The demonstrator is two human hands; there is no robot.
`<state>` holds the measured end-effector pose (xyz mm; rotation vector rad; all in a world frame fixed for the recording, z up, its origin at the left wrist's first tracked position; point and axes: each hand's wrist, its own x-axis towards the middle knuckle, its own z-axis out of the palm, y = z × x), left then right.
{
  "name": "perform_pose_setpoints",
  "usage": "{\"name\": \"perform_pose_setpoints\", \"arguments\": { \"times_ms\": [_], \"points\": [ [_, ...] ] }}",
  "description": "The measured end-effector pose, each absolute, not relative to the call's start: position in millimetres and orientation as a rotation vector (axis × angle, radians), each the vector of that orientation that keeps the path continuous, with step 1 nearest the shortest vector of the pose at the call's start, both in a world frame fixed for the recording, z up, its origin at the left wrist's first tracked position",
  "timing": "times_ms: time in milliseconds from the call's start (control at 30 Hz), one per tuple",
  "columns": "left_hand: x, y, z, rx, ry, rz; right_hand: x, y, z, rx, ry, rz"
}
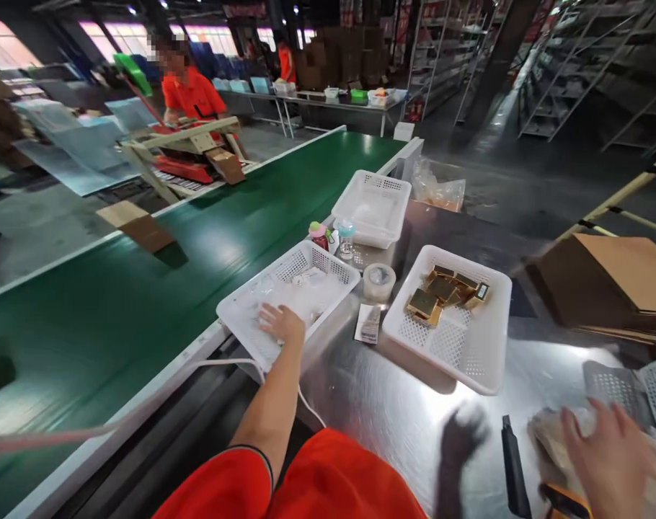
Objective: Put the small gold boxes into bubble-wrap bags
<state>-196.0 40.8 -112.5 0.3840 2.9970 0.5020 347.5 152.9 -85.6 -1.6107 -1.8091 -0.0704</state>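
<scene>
My left hand (282, 324) reaches into a white perforated basket (241, 306) that holds clear plastic bags (309, 285); its fingers are spread, and whether they touch the plastic I cannot tell. At the lower right, my right hand (606, 450) is blurred by motion with its fingers apart, over or beside a plastic-wrapped item (555, 440). Near it on the metal table lie a black-handled cutter-like tool (515, 468) and a yellow-and-black object (566, 499) cut off by the frame edge. A second white basket (493, 346) contains several small gold boxes (441, 288).
A tape roll (378, 282), a small printed card (368, 324) and two bottles (346, 240) stand between the baskets. Another white basket (372, 205) is behind them. The green conveyor belt (241, 238) carries a cardboard box (138, 227); flat cartons (625, 281) are stacked right. A co-worker (192, 94) stands across the belt.
</scene>
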Motion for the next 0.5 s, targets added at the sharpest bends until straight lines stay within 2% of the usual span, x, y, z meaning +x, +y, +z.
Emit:
{"name": "perform_pose_setpoints", "arguments": {
  "times_ms": [67,200,367,500],
  "points": [
    [-207.9,33.0,-118.7,0.437,3.024,0.489,321.0,154.2,-91.3,-1.560,-1.938,-0.120],
    [-226.1,26.6,-129.1,0.647,3.136,0.474,262.0,170.3,-110.2,-1.441,-2.092,0.055],
    [-239.8,22.1,-149.0,0.585,3.083,0.374,176.2,214.5,-136.0,-1.429,-2.373,0.343],
    [-243.6,14.7,-150.5,0.606,3.086,0.410,116.5,253.8,-153.0,-1.484,-2.520,0.411]
  ]
}}
